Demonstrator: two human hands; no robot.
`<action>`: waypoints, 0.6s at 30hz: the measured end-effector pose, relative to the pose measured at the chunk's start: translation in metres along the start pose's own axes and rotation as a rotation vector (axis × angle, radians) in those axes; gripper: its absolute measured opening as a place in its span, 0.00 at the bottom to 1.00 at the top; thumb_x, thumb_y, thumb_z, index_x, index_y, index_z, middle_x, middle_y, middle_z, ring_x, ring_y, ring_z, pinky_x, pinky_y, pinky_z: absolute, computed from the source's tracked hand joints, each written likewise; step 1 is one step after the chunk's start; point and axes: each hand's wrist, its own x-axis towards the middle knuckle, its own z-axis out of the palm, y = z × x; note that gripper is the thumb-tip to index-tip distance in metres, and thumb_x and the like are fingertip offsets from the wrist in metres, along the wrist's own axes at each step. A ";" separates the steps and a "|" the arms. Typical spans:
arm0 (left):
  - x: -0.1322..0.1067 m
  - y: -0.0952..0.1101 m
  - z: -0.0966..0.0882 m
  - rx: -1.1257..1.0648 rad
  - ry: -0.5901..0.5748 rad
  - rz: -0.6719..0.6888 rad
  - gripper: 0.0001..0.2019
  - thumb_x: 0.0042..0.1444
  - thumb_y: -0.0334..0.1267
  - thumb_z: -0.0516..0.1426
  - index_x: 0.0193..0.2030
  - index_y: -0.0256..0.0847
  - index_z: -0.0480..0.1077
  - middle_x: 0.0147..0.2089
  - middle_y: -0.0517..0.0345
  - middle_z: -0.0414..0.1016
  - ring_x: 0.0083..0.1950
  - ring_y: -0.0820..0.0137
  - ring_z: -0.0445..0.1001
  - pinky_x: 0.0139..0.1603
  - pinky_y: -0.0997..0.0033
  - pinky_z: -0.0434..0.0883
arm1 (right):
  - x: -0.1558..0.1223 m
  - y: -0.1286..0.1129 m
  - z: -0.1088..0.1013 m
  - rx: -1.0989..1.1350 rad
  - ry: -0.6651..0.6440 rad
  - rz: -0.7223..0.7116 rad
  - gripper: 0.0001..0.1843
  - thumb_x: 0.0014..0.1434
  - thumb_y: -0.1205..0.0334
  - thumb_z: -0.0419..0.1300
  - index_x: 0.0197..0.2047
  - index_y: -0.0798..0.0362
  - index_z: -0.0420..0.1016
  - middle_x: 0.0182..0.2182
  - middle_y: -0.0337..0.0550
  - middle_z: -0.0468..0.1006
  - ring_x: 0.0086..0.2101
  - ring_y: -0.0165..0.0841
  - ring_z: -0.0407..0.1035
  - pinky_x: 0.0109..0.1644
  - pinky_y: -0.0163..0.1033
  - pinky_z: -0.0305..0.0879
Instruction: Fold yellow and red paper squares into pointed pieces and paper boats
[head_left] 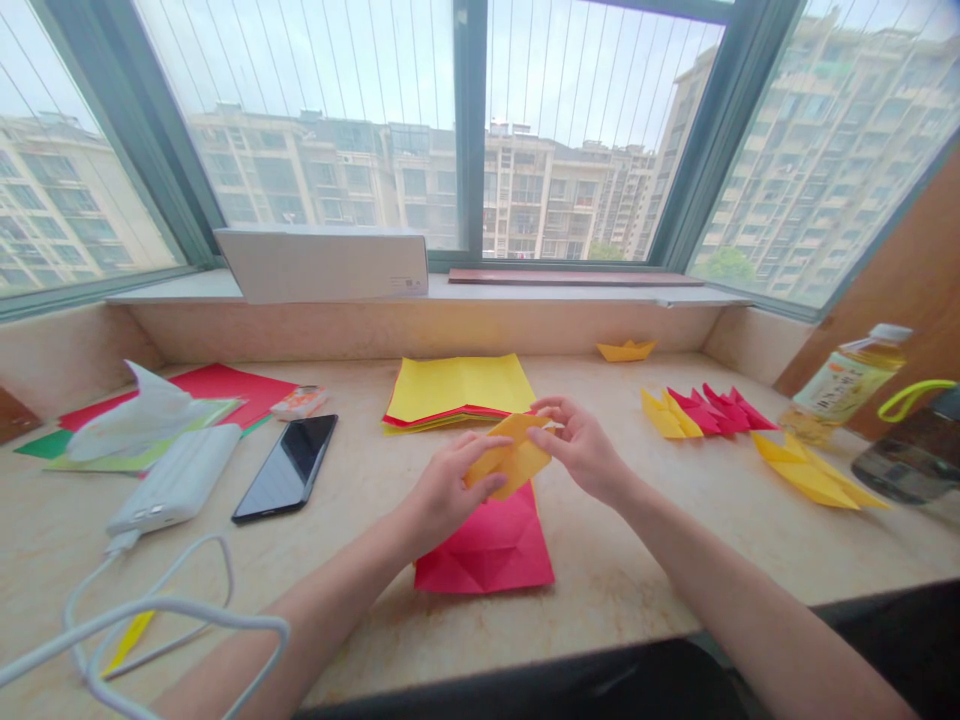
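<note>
A folded orange-yellow paper (519, 460) sits aloft between both hands, over a creased red sheet (491, 545) on the worktop (600, 590). The left hand's (444, 488) fingers grasp its left side; the right hand's (581, 447) fingers pinch its upper right. Beyond lies a paper stack (461, 388), a phone (287, 470) leftward, red folded pieces (703, 410) rightward.

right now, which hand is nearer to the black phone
Left. The left hand is to the right of the black phone, holding the near side of the folded yellow paper; the right hand is farther right, at the paper's other side.
</note>
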 end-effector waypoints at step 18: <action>-0.001 0.007 0.001 0.043 -0.055 0.014 0.10 0.65 0.39 0.54 0.47 0.42 0.75 0.49 0.51 0.70 0.48 0.64 0.71 0.52 0.63 0.68 | -0.006 0.002 0.006 -0.039 -0.086 -0.104 0.30 0.54 0.54 0.70 0.58 0.45 0.66 0.39 0.41 0.80 0.40 0.36 0.76 0.44 0.41 0.73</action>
